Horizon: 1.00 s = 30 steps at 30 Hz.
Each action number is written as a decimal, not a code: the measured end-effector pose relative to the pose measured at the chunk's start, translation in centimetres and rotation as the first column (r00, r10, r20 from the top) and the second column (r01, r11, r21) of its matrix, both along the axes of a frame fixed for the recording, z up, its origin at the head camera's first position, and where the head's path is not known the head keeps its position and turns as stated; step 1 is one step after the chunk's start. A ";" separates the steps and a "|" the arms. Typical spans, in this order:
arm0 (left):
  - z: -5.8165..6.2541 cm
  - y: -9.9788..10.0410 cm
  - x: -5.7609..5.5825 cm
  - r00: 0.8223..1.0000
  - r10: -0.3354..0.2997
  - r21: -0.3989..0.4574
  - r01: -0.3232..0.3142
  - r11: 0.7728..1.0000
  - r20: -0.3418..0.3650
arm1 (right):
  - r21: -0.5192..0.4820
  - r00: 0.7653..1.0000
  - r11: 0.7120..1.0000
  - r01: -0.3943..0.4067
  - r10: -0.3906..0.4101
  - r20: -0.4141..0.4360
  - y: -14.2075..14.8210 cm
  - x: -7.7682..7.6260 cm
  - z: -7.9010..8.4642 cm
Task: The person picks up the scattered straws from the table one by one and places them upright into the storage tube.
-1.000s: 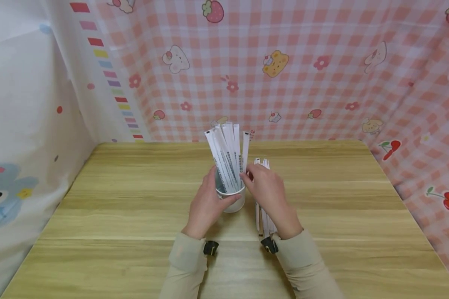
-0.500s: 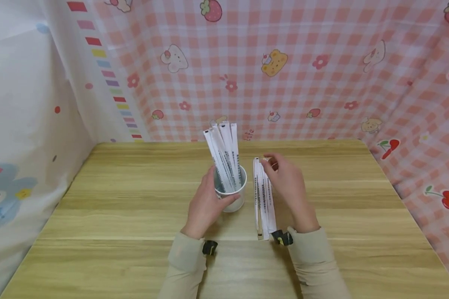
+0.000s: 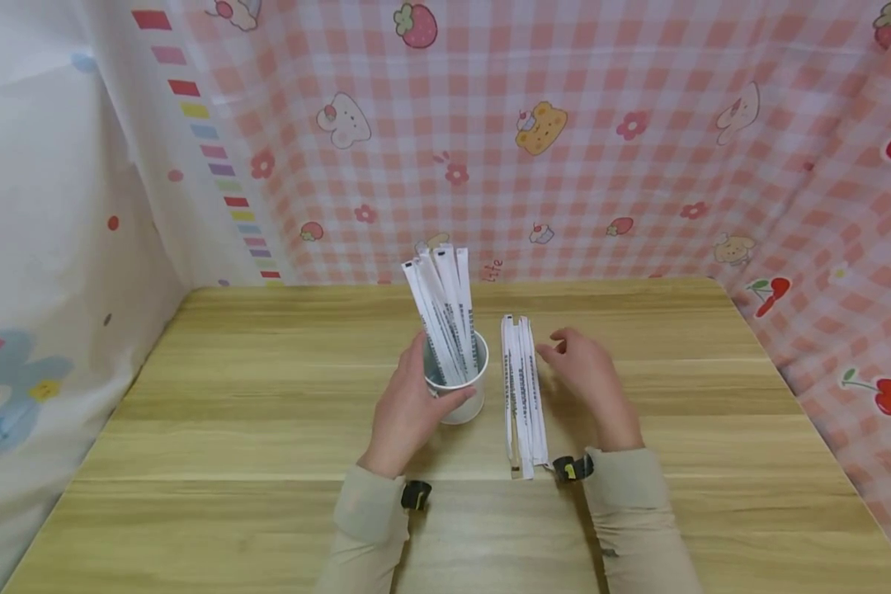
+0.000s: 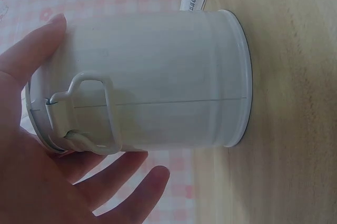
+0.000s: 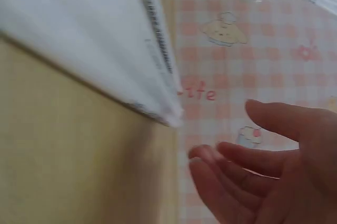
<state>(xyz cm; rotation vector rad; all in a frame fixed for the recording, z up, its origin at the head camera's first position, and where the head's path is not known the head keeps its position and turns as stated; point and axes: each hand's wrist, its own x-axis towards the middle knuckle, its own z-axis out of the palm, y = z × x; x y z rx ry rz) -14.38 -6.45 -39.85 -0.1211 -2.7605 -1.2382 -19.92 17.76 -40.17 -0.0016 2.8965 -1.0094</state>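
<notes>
Head view: white pail (image 3: pixel 464 411), one, on the surface (image 3: pixel 230 429), gripped by the left hand (image 3: pixel 403 406) at its near-left side; probably light, rigid, smooth, best held round the wall below the rim. Wrapped sticks (image 3: pixel 447 318), several, leaning inside it. Loose bundle (image 3: pixel 522 404), same kind, lying between the hands; likely light, thin, slippery-papered, easily creased; pinch at the far end. Dark printing along the wrappers, illegible. Backdrop cloth (image 3: pixel 408 177), lettered "life".

Left wrist view: pail wall unlabelled, seamed, with a wire loop (image 4: pixel 111 111) beside the left hand's fingers.

Right wrist view: right hand (image 5: pixel 274 163) holding nothing, fingers loosely bent, apart from the bundle; wrapper characters blurred.
</notes>
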 end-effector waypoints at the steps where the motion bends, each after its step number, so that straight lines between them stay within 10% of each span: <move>1: 0.0 0.0 0.0 1.000 -0.002 0.001 0.002 1.000 0.000 | 0.002 0.999 1.000 -0.005 0.005 0.043 0.0 0.0 -0.3; 6: 0.0 0.1 -0.1 1.000 -0.005 0.000 0.005 1.000 -0.005 | -0.010 0.986 1.000 -0.010 0.012 0.164 -0.1 -0.2 -1.3; 30: 0.0 0.0 -0.1 1.000 -0.001 0.017 0.001 1.000 0.004 | 0.037 0.984 0.999 0.024 -0.030 0.175 -0.9 -0.4 -3.1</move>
